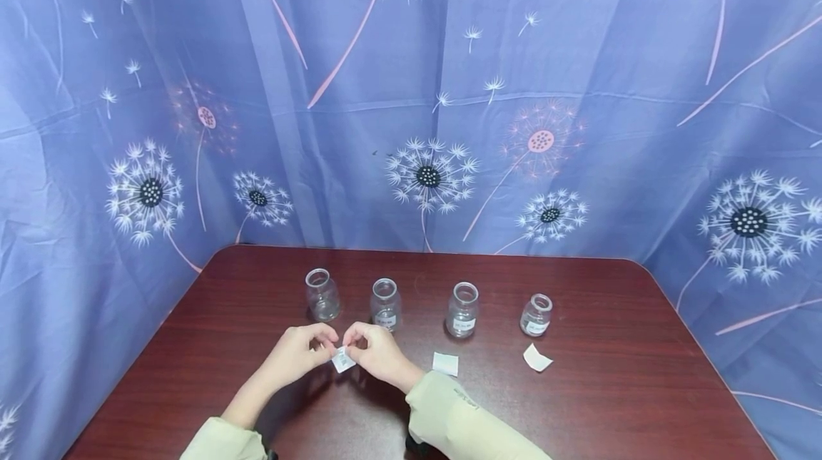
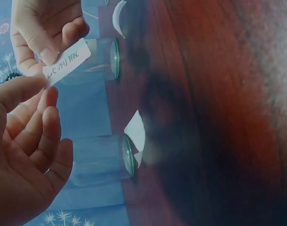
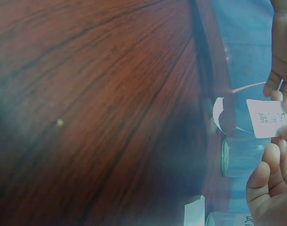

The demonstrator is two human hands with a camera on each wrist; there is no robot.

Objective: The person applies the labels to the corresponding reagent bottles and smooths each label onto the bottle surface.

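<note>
A small white sticker label (image 1: 342,360) with handwritten dark characters is held between both hands above the table. My left hand (image 1: 297,354) pinches one end with thumb and forefinger; in the left wrist view its other fingers curl loosely. The opposite end is pinched by my right hand (image 1: 380,354). Just beyond the hands stands a clear glass jar (image 1: 323,297) without a visible label. To its right, a second jar (image 1: 385,296), a third jar (image 1: 464,307) and a smaller jar (image 1: 538,312) each carry a white label low on the front. All the jars are upright and lidless.
White paper pieces lie on the dark red wooden table (image 1: 616,374): a flat piece (image 1: 446,364) before the third jar, a bent piece (image 1: 536,358) before the small one. A curled paper (image 3: 218,115) shows in the right wrist view. A blue dandelion-patterned curtain (image 1: 359,125) hangs behind.
</note>
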